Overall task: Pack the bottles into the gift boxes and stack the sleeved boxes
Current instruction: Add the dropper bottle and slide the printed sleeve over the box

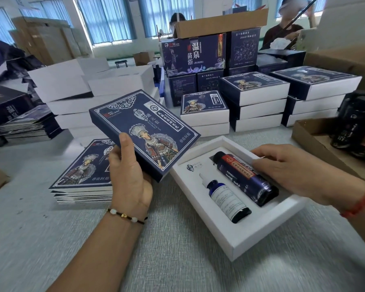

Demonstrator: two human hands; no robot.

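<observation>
Head view: right hand (291, 171) lies over the big bottle (246, 179), fingers loosely curled on its far side and pressing it down into its slot in the white tray (240, 241). Just left of that bottle, in the next slot, lies the dropper bottle (227, 199), already seated. Left hand (131, 175) grips the blue sleeve (144, 131) at its near end, thumb on the printed face, fingers underneath, holding it tilted just above and left of the tray's far corner.

To do this step well, I judge the big bottle should be pushed flat until it sits level with the dropper, label up, before the right hand lets go; a bottle riding high would likely snag the sleeve. Then the sleeve's open end wants squaring to the tray's short edge, while the right hand steadies the tray on the table (177, 260).

Under the left hand lies a pile of flat sleeves (82, 171); beyond the right hand stand finished stacks (257, 102).
</observation>
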